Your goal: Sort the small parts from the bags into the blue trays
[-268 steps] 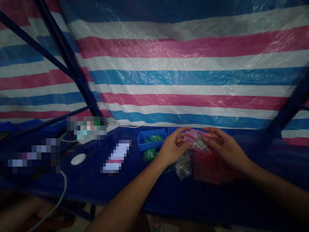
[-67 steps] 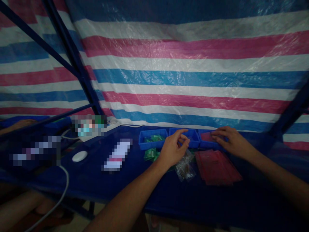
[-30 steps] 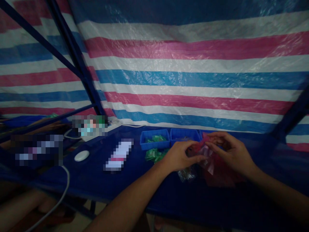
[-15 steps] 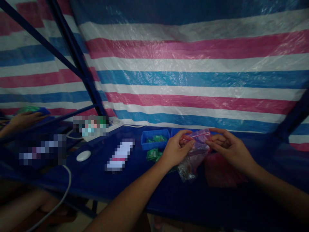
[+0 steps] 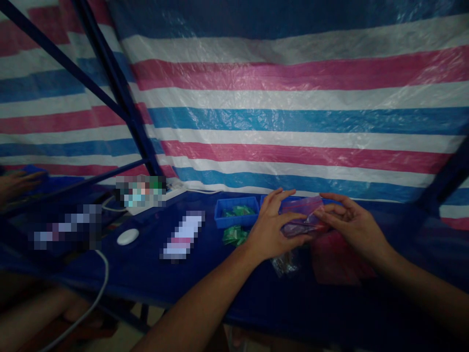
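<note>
1. The left hand [image 5: 273, 232] is loosely grasping the left side of the pink bag [image 5: 301, 206], while the right hand [image 5: 351, 220] is pinching its right edge; the bag is hovering above the counter [image 5: 146, 274].
2. The slick bag could be slipping free if the left hand is holding too lightly.
3. Uneven pulling could be creasing it.
4. A dip could be disturbing the clear packet [image 5: 285, 265] lying below.
5. Compared with half a second ago, the bag is dangling less and the left hand is spreading wider.
</note>
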The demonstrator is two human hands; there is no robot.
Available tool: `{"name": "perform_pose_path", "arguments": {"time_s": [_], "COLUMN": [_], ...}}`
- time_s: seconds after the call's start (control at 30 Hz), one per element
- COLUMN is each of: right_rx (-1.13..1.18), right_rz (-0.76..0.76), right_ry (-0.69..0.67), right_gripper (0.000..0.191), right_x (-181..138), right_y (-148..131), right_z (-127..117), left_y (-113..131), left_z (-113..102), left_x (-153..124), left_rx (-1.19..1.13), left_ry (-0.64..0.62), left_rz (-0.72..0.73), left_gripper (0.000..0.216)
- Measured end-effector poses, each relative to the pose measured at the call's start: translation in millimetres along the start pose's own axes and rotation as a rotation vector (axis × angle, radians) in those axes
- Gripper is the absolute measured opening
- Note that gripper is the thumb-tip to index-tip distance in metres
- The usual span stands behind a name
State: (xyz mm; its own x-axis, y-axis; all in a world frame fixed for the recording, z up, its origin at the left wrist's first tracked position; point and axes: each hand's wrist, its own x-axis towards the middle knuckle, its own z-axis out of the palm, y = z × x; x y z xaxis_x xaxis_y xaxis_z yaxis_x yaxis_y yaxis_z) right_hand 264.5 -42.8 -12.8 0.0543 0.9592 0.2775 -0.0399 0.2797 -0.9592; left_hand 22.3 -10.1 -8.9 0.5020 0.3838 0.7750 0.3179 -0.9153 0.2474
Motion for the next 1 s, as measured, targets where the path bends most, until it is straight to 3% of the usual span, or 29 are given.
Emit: {"name": "perform_pose_path", "arguments": {"time_s": [0.13,0.27,0.4,0.5,0.6,0.7,0.8,0.93,1.0], "right_rx": [-0.012,-0.093,-0.151,-0.134,-0.244,-0.385,-0.390,-0.327,-0.319], "right_rz": [-0.012,-0.065,-0.076,-0.066,-0.130,-0.193,-0.194,-0.167,-0.165], "right_ry": [-0.012,0.032,-0.005,-0.106,-0.123,-0.122,-0.100,-0.008,0.013], "right_gripper": [0.061,0.051,0.055,0.059,0.044,0.026,0.026,0.025,0.025], "right_x": [-1,-2,-4,-6,-6,-6,-6,-9,-10], "right_y": [-2,-5,-4,-1,3,3,0,-3,-3], "right_z": [3,3,1,1,0,-1,-1,-1,0], "left_y": [1,3,6,10,13,13,13,13,14], "left_z": [0,-1,-4,-4,-3,-1,-1,-4,-5], "left_x": [1,5,6,4,2,0,1,4,5], "left_rx": [-0.032,-0.077,-0.172,-0.237,-0.292,-0.349,-0.332,-0.301,-0.328], "left_ry": [-0.033,0.003,0.033,-0.006,-0.048,-0.068,-0.081,-0.093,-0.092], "left_rz": [-0.017,-0.051,-0.111,-0.247,-0.358,-0.364,-0.341,-0.316,-0.337], "left_gripper": [0.017,0.009,0.007,0.011,0.018,0.032,0.043,0.025,0.026]}}
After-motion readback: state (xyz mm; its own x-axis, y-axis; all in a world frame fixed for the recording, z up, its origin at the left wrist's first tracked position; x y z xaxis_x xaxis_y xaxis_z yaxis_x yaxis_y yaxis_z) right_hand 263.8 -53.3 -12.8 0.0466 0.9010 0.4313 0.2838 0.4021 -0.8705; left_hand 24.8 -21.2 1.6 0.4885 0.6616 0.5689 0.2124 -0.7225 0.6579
